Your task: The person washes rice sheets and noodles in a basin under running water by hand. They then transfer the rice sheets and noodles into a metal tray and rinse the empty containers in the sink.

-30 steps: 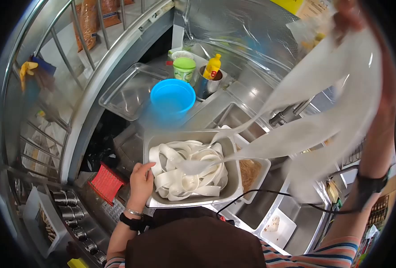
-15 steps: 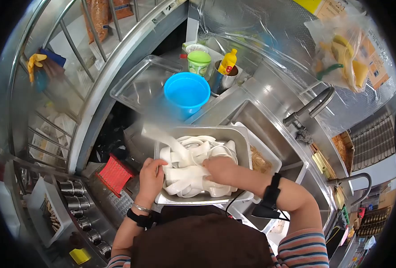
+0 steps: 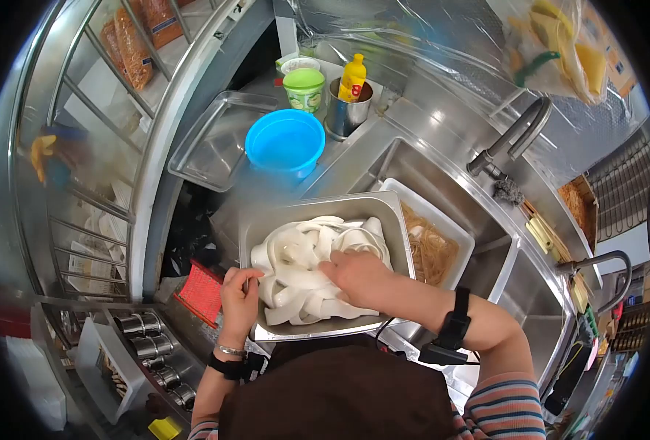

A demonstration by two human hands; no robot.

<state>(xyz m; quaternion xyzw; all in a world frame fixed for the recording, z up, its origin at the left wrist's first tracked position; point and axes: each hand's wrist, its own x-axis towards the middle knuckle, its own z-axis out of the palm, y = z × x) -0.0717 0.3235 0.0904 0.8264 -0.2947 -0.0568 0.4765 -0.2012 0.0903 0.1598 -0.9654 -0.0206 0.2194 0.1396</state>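
A deep steel pan (image 3: 402,253) holds a heap of wide white flat noodles (image 3: 296,286). My right hand (image 3: 354,277) reaches into the heap from the right. Its fingers are bent around some noodles, with the fingertips partly hidden among them. At the pan's left rim is my left hand (image 3: 238,301), its fingers curled towards the noodles. Whatever lies between those fingers, if anything, is hidden. Both wrists wear black straps.
Behind the pan stand a blue bucket (image 3: 286,145), a green tub (image 3: 304,92), a steel pot (image 3: 347,110) with a yellow bottle and a clear tray (image 3: 211,143). A white tray (image 3: 460,242) of thin brown noodles sits over the sink (image 3: 383,165). A red basket (image 3: 199,292) is at left.
The strip of noodle stretched over the pan's back left corner now lies inside with the others. My right hand stays in the heap. The whole view has shifted a little.
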